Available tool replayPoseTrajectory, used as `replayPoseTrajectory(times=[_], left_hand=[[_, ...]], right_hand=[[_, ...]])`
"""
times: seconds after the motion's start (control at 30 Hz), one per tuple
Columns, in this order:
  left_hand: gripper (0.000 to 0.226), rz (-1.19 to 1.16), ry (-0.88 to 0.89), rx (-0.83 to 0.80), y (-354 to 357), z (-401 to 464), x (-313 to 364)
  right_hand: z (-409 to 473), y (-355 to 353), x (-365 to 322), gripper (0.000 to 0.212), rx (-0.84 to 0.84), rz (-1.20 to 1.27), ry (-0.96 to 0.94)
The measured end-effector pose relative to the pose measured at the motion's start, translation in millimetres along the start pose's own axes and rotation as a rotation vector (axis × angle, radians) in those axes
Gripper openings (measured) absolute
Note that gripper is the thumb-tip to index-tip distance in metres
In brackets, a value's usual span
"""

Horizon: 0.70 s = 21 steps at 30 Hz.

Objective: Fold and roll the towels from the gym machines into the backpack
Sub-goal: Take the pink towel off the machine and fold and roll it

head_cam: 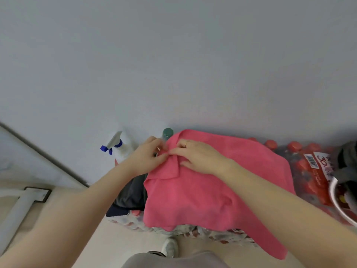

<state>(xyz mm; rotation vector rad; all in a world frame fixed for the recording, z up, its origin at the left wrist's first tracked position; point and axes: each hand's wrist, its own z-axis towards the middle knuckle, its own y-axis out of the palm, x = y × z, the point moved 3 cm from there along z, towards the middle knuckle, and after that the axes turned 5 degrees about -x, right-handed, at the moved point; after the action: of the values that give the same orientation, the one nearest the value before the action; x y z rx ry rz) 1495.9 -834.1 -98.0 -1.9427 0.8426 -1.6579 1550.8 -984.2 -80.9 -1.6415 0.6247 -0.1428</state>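
- At the bottom centre of the frame, nearest to me, is my grey trouser leg (173, 261), and just above it the toe of my pale shoe (171, 246) on the light floor (92, 238).
- My two bare forearms reach up from the lower corners toward the middle of the frame.
- My left hand (148, 157) pinches a folded corner of the pink towel (202, 190) between thumb and fingertips, its fingers curled round the cloth.
- My right hand (197, 157), with a gold ring (185, 143) on one finger, pinches the same fold just beside the left; the fingertips of both hands nearly meet.
- The pink towel is spread over a stack in the middle of the frame, one corner turned over under my hands and a long tail hanging down toward the lower right.
- Under the towel's left edge shows dark grey fabric (131, 192); I cannot tell whether it is the backpack.
- Upper left of my hands, a white spray bottle (119, 149) with a blue trigger stands against the pale wall (173, 55), and a green cap (167, 132) peeks out just above the towel.
- At the right edge, packs of red-capped bottles (309, 167) in red wrapping lie beside the towel.
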Motion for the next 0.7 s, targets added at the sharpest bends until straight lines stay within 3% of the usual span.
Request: replayPoseTrajectory(times=[0.1,0.17,0.2,0.27,0.33,0.43,0.53,0.63,0.7], left_hand=[[0.059,-0.065,0.028,-0.217,0,-20,-1],[0.077,0.017,0.058,-0.255,3,-25,-3],[0.07,0.047,0.07,-0.227,4,-25,-5],[0.032,0.025,0.074,-0.083,0,-24,-5],[0.006,-0.112,-0.001,0.098,-16,-24,-6],[0.015,-0.177,-0.093,0.371,-46,-20,-7],[0.014,-0.083,-0.139,0.55,-69,-11,-7],[0.032,0.053,-0.291,0.496,-62,2,-14],[0.043,0.215,-0.309,0.427,-41,7,-10]], right_hand=[[13,1,-1,0.033,0.044,-0.029,-0.034],[18,2,1,0.027,0.052,-0.001,-0.049],[21,1,1,0.025,0.053,0.027,-0.062],[28,-7,4,0.021,0.091,0.139,-0.062],[37,-19,8,0.017,0.195,0.292,0.022],[50,-37,2,0.017,0.359,0.456,0.057],[55,-38,-8,0.026,0.362,0.459,0.058],[39,-26,5,0.041,0.304,0.486,0.13],[16,-19,22,0.039,0.307,0.446,0.19]])
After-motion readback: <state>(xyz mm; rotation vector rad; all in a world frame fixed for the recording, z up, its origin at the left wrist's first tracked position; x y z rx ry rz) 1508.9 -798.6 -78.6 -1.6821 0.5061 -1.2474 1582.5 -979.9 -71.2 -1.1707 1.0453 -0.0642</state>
